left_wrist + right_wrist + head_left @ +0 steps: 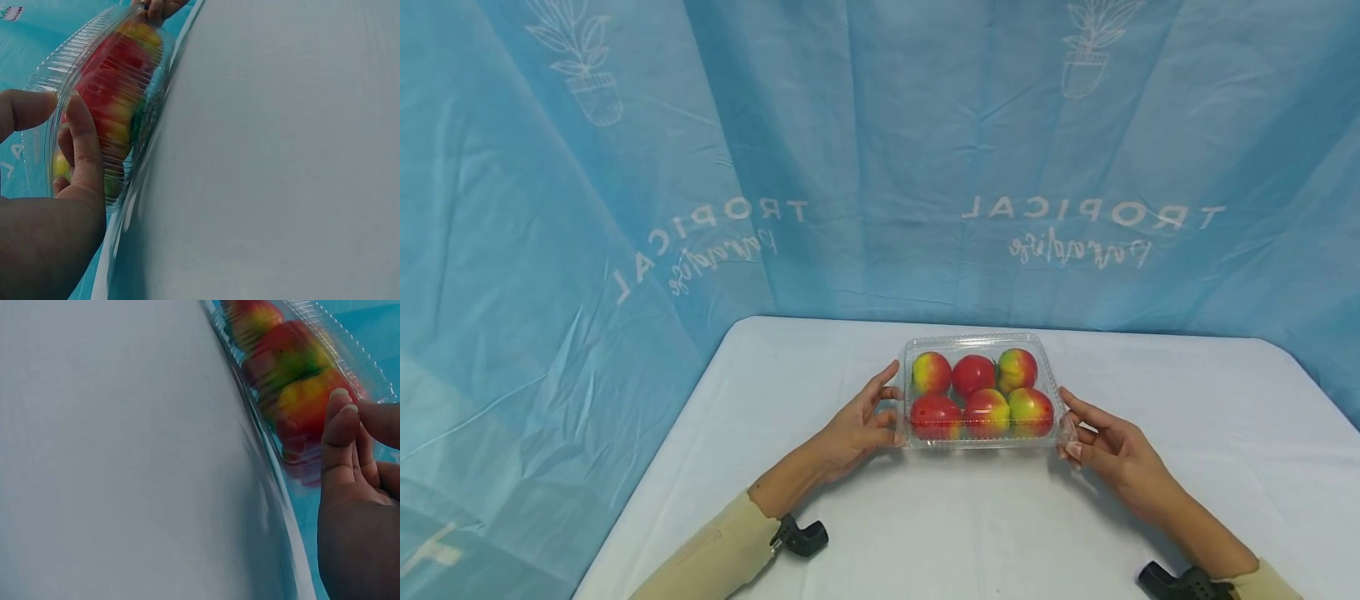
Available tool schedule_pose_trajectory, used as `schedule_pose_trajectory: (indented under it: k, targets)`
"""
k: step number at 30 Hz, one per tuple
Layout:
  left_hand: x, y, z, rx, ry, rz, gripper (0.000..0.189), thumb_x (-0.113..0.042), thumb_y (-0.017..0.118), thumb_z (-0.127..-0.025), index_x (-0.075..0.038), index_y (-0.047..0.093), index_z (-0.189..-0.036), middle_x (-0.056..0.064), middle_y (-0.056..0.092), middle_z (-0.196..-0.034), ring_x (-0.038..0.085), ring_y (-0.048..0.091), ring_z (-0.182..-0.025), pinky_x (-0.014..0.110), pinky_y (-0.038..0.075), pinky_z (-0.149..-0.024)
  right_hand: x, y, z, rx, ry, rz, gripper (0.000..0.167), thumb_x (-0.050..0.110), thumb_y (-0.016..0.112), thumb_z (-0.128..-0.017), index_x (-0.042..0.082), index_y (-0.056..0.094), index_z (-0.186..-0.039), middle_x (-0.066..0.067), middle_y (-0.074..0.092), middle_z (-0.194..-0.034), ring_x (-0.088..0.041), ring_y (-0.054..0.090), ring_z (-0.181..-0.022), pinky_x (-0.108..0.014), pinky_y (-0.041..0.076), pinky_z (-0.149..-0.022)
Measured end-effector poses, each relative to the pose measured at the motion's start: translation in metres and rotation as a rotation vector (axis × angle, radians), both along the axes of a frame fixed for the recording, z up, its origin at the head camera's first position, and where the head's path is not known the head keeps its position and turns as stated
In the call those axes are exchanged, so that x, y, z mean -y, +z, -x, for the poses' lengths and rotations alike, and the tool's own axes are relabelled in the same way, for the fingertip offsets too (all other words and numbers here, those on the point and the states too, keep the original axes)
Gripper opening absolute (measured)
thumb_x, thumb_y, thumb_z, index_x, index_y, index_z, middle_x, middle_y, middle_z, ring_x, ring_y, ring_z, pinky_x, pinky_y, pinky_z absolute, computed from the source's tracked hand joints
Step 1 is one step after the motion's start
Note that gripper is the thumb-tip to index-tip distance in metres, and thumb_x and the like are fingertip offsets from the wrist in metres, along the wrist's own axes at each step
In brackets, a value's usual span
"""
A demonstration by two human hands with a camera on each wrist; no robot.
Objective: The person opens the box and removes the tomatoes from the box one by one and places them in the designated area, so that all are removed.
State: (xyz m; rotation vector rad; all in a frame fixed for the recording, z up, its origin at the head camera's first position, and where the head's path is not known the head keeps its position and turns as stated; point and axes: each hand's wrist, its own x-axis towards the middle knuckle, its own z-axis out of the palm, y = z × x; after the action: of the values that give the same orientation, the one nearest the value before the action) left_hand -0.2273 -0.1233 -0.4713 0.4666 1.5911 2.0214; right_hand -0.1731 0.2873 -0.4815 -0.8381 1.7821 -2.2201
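A clear plastic clamshell box (983,446) with its lid down is in the middle of the head view, over the white table. Several red-and-yellow round fruits (987,412) lie inside it in two rows. My left hand (854,427) holds the box's left side, and in the left wrist view its thumb and fingers pinch the rim. On the right, my right hand (1116,454) pinches the rim near the front corner. Whether the bottom of the box touches the table, I cannot tell.
A white cloth covers the table (880,533), which has rounded far corners. Behind it and along the left hangs a blue curtain (910,158) printed with plants and mirrored lettering. Each wrist wears a black camera mount (803,537).
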Motion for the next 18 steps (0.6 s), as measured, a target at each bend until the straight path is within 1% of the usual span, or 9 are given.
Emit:
schedule_pose_trajectory:
  k: [5, 7, 10, 15, 18]
  targets:
    - [-0.0005, 0.0001, -0.0003, -0.001, -0.002, -0.004, 0.111, 0.012, 0.070, -0.087, -0.030, 0.012, -0.172, 0.008, 0.029, -0.146, 0.015, 0.057, -0.108, 0.027, 0.058, -0.088, 0.0036, 0.0007, -0.0025, 0.013, -0.022, 0.023, 0.063, -0.020, 0.036, -0.103, -0.014, 0.015, -0.162, -0.009, 0.048, -0.111, -0.012, 0.066, -0.094, -0.026, 0.058, -0.081]
    - [-0.0009, 0.0003, -0.0007, 0.000, 0.000, 0.001, 0.111, 0.012, 0.070, -0.087, -0.030, 0.013, -0.172, 0.008, 0.029, -0.146, 0.015, 0.057, -0.108, 0.027, 0.058, -0.088, 0.0052, 0.0013, -0.0040, 0.028, -0.051, 0.019, 0.062, -0.018, 0.038, -0.104, -0.013, 0.017, -0.163, -0.008, 0.050, -0.111, -0.012, 0.068, -0.094, -0.024, 0.057, -0.079]
    - [-0.0014, 0.0013, -0.0017, 0.004, 0.006, 0.008, 0.111, 0.013, 0.070, -0.086, -0.032, 0.014, -0.171, 0.007, 0.029, -0.146, 0.016, 0.056, -0.108, 0.027, 0.058, -0.089, 0.0069, 0.0018, -0.0058, 0.043, -0.092, 0.005, 0.061, -0.015, 0.040, -0.106, -0.012, 0.019, -0.163, -0.005, 0.052, -0.112, -0.013, 0.066, -0.092, -0.025, 0.055, -0.075]
    - [-0.0022, 0.0026, -0.0023, 0.010, 0.011, 0.006, 0.112, 0.014, 0.069, -0.086, -0.033, 0.014, -0.171, 0.007, 0.030, -0.145, 0.016, 0.057, -0.109, 0.027, 0.058, -0.088, 0.0094, 0.0033, -0.0080, 0.083, -0.164, -0.039, 0.059, -0.009, 0.043, -0.107, -0.009, 0.024, -0.163, -0.001, 0.053, -0.111, -0.014, 0.064, -0.089, -0.025, 0.055, -0.073]
    - [-0.0025, 0.0030, -0.0023, 0.006, 0.012, 0.009, 0.112, 0.014, 0.069, -0.086, -0.033, 0.014, -0.171, 0.007, 0.030, -0.145, 0.016, 0.056, -0.109, 0.027, 0.058, -0.088, 0.0103, 0.0040, -0.0086, 0.097, -0.185, -0.049, 0.059, -0.008, 0.045, -0.108, -0.008, 0.025, -0.163, -0.001, 0.052, -0.111, -0.013, 0.064, -0.087, -0.024, 0.056, -0.073]
